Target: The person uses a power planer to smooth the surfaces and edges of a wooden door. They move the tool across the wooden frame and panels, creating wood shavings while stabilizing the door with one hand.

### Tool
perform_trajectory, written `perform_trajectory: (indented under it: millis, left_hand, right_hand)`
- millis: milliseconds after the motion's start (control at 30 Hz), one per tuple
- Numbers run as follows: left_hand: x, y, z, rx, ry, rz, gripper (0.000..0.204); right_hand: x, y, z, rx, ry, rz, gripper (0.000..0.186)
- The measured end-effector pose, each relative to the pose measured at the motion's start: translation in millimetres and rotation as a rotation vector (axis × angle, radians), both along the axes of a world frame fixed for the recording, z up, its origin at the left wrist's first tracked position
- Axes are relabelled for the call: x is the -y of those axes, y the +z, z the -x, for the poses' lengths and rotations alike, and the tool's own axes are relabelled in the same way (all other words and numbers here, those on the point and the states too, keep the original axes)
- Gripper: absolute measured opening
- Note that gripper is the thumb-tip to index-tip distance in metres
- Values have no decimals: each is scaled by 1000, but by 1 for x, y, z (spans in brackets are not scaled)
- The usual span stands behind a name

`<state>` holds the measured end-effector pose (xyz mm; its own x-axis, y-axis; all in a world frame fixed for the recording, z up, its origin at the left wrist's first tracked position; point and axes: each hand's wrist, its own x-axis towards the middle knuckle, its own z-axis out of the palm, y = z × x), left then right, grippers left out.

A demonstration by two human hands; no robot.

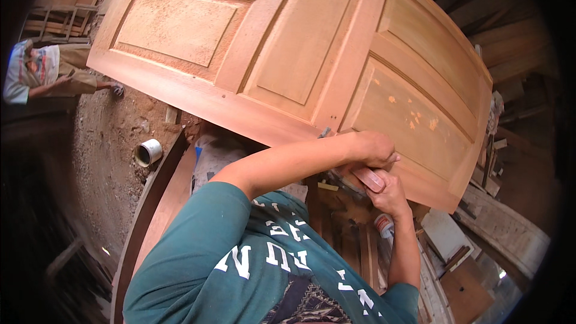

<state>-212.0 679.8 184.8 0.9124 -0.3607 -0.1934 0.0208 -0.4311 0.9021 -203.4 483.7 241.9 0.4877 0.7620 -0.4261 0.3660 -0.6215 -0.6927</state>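
Note:
A large panelled wooden door (288, 42) lies flat in front of me, orange-brown and bare. My left hand (373, 147) reaches across from the left and is curled into a fist at the door's near edge, close to its right end. Just below it, my right hand (390, 195) comes up from under the edge. Between the two hands is a small pinkish-brown wooden block (368, 179), gripped by both and pressed against the door's edge. My teal shirt fills the lower middle of the view.
Another person (42, 75) sits on the ground at the far left. A short white pipe piece (148, 152) lies on the dirt floor. Curved boards (150, 204) run under the door, a small tin (384, 225) sits below my hands, and planks are stacked at the right.

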Motion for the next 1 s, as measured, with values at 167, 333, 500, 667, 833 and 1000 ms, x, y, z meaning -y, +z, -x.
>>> perform_trajectory:
  millis: [167, 333, 500, 667, 833, 1000]
  left_hand:
    - [-30, -22, 23, 88, 89, -135, 48]
    - [-70, -29, 51, 10, 217, -164, 46]
    - [-118, -31, 76, -10, 273, -147, 46]
    - [-168, -23, 105, -50, 346, -126, 47]
    - [-218, -17, 134, -55, 382, -146, 50]
    - [-272, -21, 168, -69, 438, -135, 50]
  right_hand:
    - [-36, -6, 3, -78, 41, 0, 15]
    - [-88, 2, 14, -19, 152, -14, 19]
    - [-129, -9, 25, -7, 246, -1, 24]
    - [-179, -14, 41, 13, 316, -51, 21]
    - [-231, -13, 63, 35, 347, -84, 18]
    - [-286, -21, 91, 41, 371, -91, 15]
